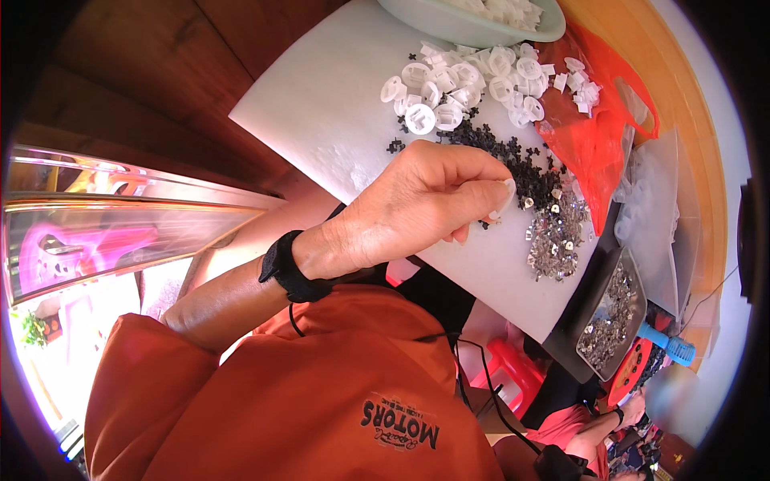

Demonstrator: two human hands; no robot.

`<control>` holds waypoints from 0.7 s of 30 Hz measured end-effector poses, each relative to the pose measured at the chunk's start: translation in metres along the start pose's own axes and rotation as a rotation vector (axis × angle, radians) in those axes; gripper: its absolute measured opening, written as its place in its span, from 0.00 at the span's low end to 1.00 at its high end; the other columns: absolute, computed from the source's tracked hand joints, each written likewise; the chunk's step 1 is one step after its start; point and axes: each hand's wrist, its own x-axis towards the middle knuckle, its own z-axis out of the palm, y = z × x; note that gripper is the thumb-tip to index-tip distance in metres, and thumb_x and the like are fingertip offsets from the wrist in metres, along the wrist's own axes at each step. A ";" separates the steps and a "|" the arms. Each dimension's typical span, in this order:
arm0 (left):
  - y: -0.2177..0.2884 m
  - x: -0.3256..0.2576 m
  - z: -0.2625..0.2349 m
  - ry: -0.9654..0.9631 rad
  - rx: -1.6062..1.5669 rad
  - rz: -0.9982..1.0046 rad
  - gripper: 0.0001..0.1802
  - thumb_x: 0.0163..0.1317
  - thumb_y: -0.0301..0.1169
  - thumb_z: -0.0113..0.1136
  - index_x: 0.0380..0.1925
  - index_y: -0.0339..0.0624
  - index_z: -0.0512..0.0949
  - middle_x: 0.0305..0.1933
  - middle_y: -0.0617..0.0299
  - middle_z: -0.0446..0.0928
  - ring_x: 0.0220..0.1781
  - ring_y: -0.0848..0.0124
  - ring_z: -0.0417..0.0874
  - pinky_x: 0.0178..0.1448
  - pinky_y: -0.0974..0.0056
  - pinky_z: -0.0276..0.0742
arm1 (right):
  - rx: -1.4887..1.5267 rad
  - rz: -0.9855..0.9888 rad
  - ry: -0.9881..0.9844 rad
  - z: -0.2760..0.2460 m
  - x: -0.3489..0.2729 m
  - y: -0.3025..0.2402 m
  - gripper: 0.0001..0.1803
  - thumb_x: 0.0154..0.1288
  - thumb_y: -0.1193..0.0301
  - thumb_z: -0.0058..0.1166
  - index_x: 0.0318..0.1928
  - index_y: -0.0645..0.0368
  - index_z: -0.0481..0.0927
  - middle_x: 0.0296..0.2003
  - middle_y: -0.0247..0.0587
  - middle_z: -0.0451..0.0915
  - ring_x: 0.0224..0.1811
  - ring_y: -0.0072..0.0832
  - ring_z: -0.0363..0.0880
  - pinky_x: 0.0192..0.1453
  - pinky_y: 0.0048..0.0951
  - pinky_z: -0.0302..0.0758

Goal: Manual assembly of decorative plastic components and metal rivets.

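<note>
My left hand (417, 204), with a black band on its wrist, reaches across a white board (321, 104). Its fingertips pinch a small white round plastic piece (506, 195) at the edge of a pile of tiny black cross-shaped pieces (513, 156). A heap of white round plastic parts (461, 84) lies beyond the hand. A pile of small shiny metal pieces (557, 240) lies just right of the fingertips. My right hand is out of sight.
A pale green bowl (449, 24) of white parts stands at the board's far end. A red plastic bag (597, 136) lies at the right. A metal tray (613, 317) holds more metal pieces. Below it are a red stool (513, 369) and another person's arm (601, 433).
</note>
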 end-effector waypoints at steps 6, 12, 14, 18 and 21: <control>-0.002 -0.004 -0.010 0.007 -0.015 -0.060 0.12 0.66 0.28 0.52 0.42 0.33 0.79 0.31 0.64 0.78 0.26 0.81 0.73 0.31 0.73 0.70 | 0.084 -0.093 -0.026 0.009 -0.003 -0.005 0.03 0.56 0.77 0.51 0.30 0.56 0.77 0.22 0.32 0.75 0.17 0.17 0.69 0.19 0.18 0.59; 0.000 -0.012 -0.014 -0.021 0.011 -0.128 0.13 0.65 0.30 0.51 0.42 0.33 0.80 0.31 0.64 0.79 0.26 0.81 0.74 0.31 0.74 0.69 | 0.117 -0.177 -0.044 0.028 0.002 -0.020 0.03 0.55 0.77 0.51 0.30 0.54 0.77 0.22 0.32 0.76 0.15 0.17 0.69 0.17 0.19 0.57; -0.004 -0.012 -0.018 0.006 0.038 -0.137 0.13 0.65 0.30 0.51 0.43 0.33 0.79 0.31 0.63 0.80 0.25 0.81 0.74 0.30 0.74 0.70 | 0.143 -0.407 0.077 0.031 0.005 -0.001 0.03 0.54 0.76 0.51 0.27 0.54 0.76 0.18 0.32 0.72 0.10 0.14 0.63 0.11 0.18 0.47; -0.010 -0.013 -0.024 0.066 -0.003 -0.116 0.14 0.65 0.31 0.49 0.44 0.33 0.79 0.31 0.60 0.81 0.23 0.79 0.74 0.28 0.73 0.70 | 0.095 -0.272 0.047 0.023 0.025 0.000 0.02 0.54 0.75 0.53 0.29 0.53 0.77 0.18 0.31 0.72 0.11 0.18 0.64 0.12 0.19 0.49; -0.008 -0.010 -0.021 0.074 -0.021 -0.109 0.15 0.65 0.32 0.50 0.43 0.33 0.79 0.31 0.59 0.80 0.23 0.78 0.74 0.28 0.73 0.70 | -0.027 0.059 0.191 0.017 0.021 0.010 0.03 0.59 0.74 0.49 0.32 0.57 0.77 0.20 0.32 0.72 0.16 0.16 0.66 0.18 0.19 0.56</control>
